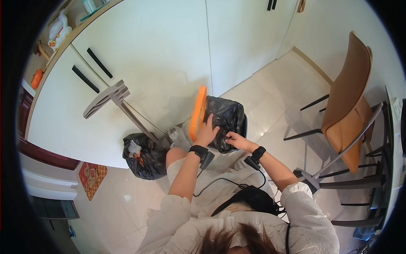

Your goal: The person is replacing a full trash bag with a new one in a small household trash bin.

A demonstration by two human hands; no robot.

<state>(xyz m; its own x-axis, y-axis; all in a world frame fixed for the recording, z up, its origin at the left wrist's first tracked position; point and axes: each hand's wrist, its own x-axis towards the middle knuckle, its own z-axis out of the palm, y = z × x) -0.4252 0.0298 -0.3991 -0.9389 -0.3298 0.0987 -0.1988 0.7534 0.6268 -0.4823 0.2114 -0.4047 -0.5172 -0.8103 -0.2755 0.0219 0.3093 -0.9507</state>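
Note:
A black plastic bag (225,109) lines a dark rectangular bin (245,122) in front of me. An orange rim frame (199,111) stands tilted up along the bin's left side. My left hand (207,131) lies at the bag's left part, beside the orange frame, with its fingers spread over the plastic. At the bag's near right part is my right hand (239,141), its fingers bent at the plastic; whether they pinch it is hard to see. Both wrists wear black straps with small devices and cables.
A filled black bag (146,158) stands on the floor at left, beside a grey long-handled tool (127,109) leaning by the white cabinet (152,47). Clear plastic (178,136) lies between bag and bin. A brown chair (347,104) and a broom (307,179) stand at right.

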